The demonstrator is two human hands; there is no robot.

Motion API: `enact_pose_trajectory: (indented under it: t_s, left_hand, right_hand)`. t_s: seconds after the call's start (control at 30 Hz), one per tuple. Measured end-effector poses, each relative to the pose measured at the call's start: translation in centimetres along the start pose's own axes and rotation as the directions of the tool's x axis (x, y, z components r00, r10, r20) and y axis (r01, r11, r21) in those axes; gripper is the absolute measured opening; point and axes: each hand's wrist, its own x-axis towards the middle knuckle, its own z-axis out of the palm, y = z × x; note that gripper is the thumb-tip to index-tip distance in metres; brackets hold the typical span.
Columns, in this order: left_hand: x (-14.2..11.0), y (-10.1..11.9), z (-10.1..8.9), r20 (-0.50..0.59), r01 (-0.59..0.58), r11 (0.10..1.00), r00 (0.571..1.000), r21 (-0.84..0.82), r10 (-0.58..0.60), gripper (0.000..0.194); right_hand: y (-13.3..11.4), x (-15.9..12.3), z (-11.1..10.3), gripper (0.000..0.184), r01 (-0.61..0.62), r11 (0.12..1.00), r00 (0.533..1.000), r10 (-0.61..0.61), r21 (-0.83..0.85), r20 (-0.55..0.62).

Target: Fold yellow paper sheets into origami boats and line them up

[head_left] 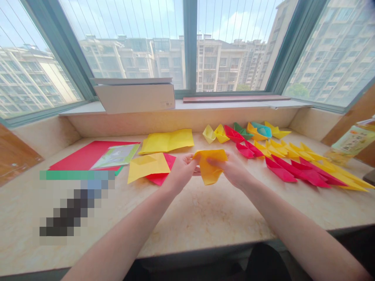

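Both my hands hold a folded piece of yellow paper (211, 166) above the stone counter. My left hand (184, 168) grips its left edge, thumb on top. On the other side my right hand (233, 166) pinches the right edge, and some of its fingers are hidden behind the paper. Just left of my left hand lie a loose yellow sheet (149, 167) and a red sheet (158, 178) partly under it. Behind them is a creased stack of yellow paper (167, 140). To the right stand several folded paper boats, among them a red boat (248, 149) and a green boat (242, 130).
Red sheets (76, 156) lie at the left with a clear plastic packet (114, 156) on top. A blurred-out patch (73, 207) covers something in front. A white box (136, 97) rests on the window ledge. A bottle (353, 140) stands at the right edge.
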Motion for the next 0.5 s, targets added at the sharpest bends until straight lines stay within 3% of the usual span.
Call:
enact_pose_trajectory:
  t_s: [0.1, 0.2, 0.33, 0.5]
  left_hand:
    - [-0.06, -0.3, -0.1, 0.074, 0.018, 0.999, 0.997, 0.034, -0.021, 0.058]
    - [-0.11, -0.44, -0.07, 0.067, -0.01, 0.997, 0.998, 0.071, 0.005, 0.059]
    - [-0.21, -0.13, 0.11, -0.053, -0.071, 0.983, 0.995, 0.168, 0.081, 0.055]
    - [-0.39, 0.46, 0.23, -0.218, -0.159, 0.957, 0.952, 0.244, 0.213, 0.036]
  right_hand:
    - [0.08, -0.03, 0.08, 0.033, 0.004, 1.0, 1.0, -0.004, 0.015, -0.004]
    - [0.02, -0.13, 0.34, 0.034, -0.016, 0.999, 1.0, 0.016, 0.044, -0.006]
    - [-0.07, -0.2, 0.59, 0.037, -0.032, 0.998, 0.999, 0.032, 0.06, 0.007]
    - [0.22, -0.02, 0.48, 0.036, 0.001, 1.0, 1.0, -0.001, 0.023, 0.016]
